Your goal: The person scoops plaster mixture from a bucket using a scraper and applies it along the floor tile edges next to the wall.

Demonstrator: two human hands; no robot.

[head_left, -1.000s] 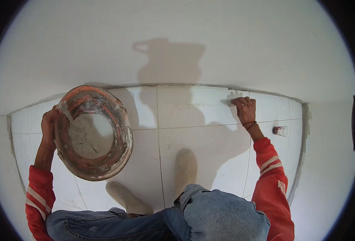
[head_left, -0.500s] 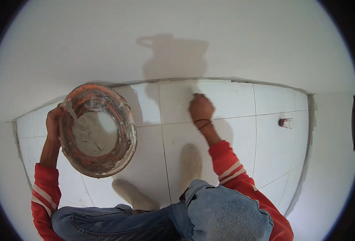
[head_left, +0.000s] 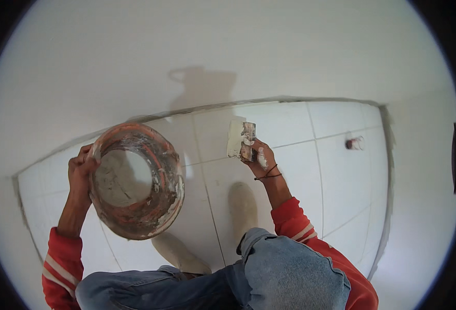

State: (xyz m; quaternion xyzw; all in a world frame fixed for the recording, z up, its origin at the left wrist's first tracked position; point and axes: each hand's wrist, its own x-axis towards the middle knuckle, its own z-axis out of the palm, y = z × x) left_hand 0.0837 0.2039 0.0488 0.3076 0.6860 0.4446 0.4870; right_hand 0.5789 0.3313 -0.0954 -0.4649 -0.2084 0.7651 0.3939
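My left hand [head_left: 81, 173] grips the rim of a round orange bucket [head_left: 172, 209], which is smeared with dried plaster and tilted so that its inside shows. Grey-white wet paste [head_left: 118, 178] lies at its bottom. In my right hand [head_left: 261, 155] is a putty knife [head_left: 248, 139], its wide blade coated with pale paste. The fingers are wrapped round its stained handle, partly hidden from above. White paste sticks to the back of that hand. The knife is to the right of the bucket, apart from it, over the floor tiles and short of the wall.
White square tiles [head_left: 269, 181] cover the floor, with a grey unfinished strip [head_left: 186, 110] along the wall's foot. A small clear glass with dark contents [head_left: 355, 143] is on the tiles at right. My boots [head_left: 243, 209] are below my hands. The pale wall [head_left: 310, 51] rises ahead.
My right hand has turned over and come slightly nearer, bringing the putty knife's coated blade into sight. The bucket in my left hand has shifted a little right and nearer.
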